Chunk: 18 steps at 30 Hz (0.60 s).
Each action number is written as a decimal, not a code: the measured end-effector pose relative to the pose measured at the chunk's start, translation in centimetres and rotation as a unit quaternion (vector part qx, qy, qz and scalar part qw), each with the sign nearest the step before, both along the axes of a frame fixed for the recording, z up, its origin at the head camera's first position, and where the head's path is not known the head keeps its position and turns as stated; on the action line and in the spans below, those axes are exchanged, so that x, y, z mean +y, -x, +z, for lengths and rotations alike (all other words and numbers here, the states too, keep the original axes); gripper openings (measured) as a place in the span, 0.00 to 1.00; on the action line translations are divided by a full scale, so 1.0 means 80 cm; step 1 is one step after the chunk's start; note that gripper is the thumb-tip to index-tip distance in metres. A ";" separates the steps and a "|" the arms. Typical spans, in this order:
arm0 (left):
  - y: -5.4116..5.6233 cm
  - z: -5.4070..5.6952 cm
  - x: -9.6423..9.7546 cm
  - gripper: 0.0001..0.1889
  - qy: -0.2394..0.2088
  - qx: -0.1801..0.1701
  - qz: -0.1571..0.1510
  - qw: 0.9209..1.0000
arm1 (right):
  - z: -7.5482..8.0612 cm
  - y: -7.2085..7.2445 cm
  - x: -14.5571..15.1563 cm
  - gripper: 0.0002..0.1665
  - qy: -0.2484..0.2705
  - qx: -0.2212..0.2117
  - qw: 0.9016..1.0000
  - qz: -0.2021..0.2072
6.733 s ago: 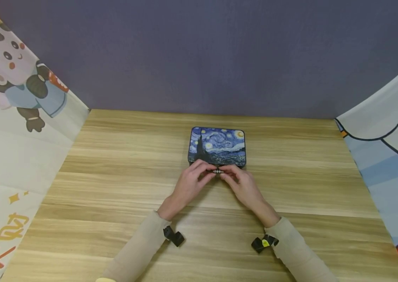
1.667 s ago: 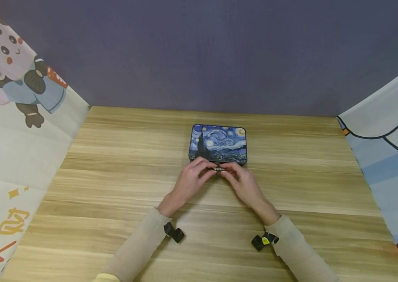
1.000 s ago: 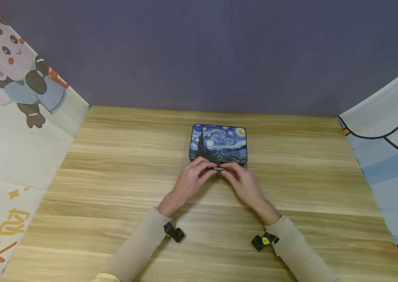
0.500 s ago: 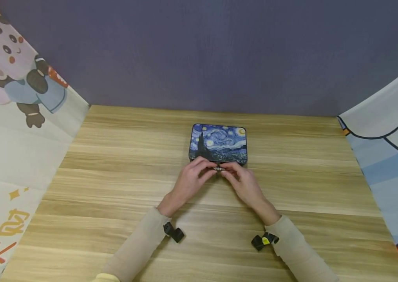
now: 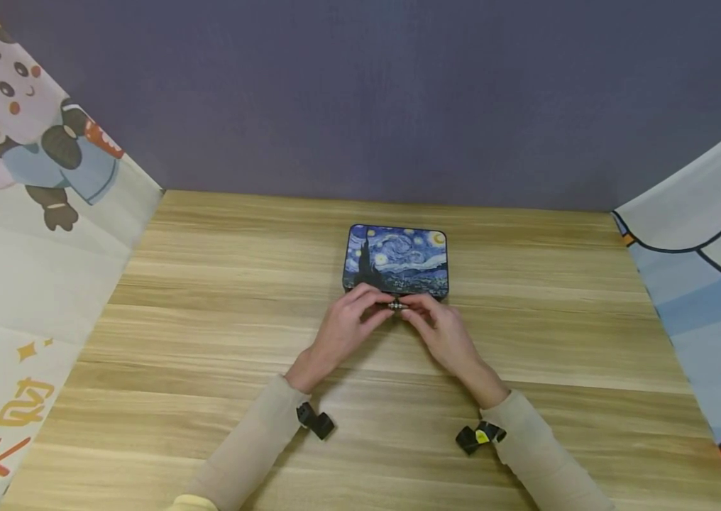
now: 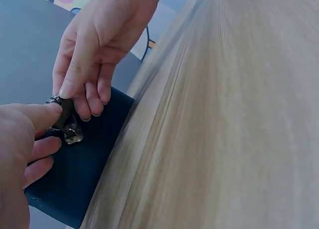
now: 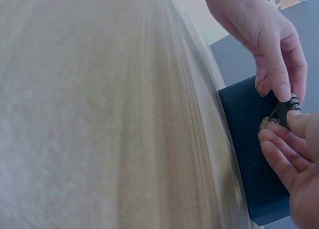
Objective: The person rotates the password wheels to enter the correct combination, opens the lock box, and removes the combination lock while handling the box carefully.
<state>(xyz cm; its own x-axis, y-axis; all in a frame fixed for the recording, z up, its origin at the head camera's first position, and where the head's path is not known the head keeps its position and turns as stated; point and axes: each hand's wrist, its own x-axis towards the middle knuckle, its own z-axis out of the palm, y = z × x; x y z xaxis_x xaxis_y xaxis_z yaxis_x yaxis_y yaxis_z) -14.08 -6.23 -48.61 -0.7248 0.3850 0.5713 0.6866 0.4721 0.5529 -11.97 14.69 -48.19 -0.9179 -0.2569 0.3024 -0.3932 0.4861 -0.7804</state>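
Note:
A small combination padlock with numbered-looking dials along one edge hangs at a metal clasp on the front of a tin box. The box lid carries a swirling blue night-sky painting; its front side is dark. My left hand pinches the padlock from the left between thumb and index finger. From the right, my right hand pinches the same lock. Both hands' other fingers lie close to the box front. The dial digits are too small to read, and fingertips cover part of the lock.
The box stands on a wood-grain table, towards its far edge. A dark blue-grey partition rises behind it. Printed cartoon panels flank the table at left and right. Black wrist cameras sit by both sleeves.
Both hands keep their grip on the padlock with barely any visible motion. The whole scene has shifted slightly upward in the head view since the oldest frame. The box stays put.

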 end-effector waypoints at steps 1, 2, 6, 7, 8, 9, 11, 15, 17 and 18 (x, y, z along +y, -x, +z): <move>0.000 0.000 0.000 0.12 0.000 0.001 0.000 1.000 | 0.000 0.000 0.000 0.12 0.000 0.000 1.000 0.000; 0.000 0.000 0.000 0.12 0.001 0.002 0.001 1.000 | -0.001 0.000 0.000 0.12 0.000 0.002 1.000 0.000; -0.001 0.002 0.001 0.11 0.003 0.009 0.001 1.000 | -0.002 0.000 -0.001 0.12 0.006 0.007 1.000 0.002; -0.001 0.002 0.001 0.11 0.003 0.011 0.002 1.000 | -0.002 0.000 -0.001 0.12 0.007 0.007 1.000 0.002; -0.001 0.002 0.002 0.11 0.004 0.013 0.003 1.000 | -0.002 0.000 -0.001 0.12 0.008 0.006 1.000 0.002; -0.001 0.002 0.002 0.11 0.004 0.015 0.003 1.000 | -0.002 0.000 -0.001 0.12 0.010 0.005 1.000 0.003; -0.001 0.003 0.002 0.11 0.004 0.017 0.003 1.000 | -0.002 0.000 -0.001 0.12 0.009 0.004 1.000 0.003; 0.000 0.003 0.002 0.11 0.003 0.018 0.002 1.000 | -0.001 0.000 0.000 0.12 0.007 0.000 1.000 0.004; -0.001 0.003 0.002 0.11 0.003 0.017 0.002 1.000 | -0.001 0.001 0.000 0.12 0.006 -0.003 1.000 0.005; -0.001 0.003 0.002 0.11 0.003 0.016 0.001 1.000 | -0.002 0.001 0.000 0.12 0.006 -0.004 1.000 0.005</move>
<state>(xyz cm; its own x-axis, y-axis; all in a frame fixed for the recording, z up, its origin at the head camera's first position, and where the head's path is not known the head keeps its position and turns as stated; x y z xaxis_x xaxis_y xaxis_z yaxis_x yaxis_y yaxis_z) -14.03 -6.08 -48.34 -0.7067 0.3867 0.5925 0.7031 0.4767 0.5276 -12.01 14.70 -48.31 -0.9177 -0.2633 0.2977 -0.3916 0.4722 -0.7897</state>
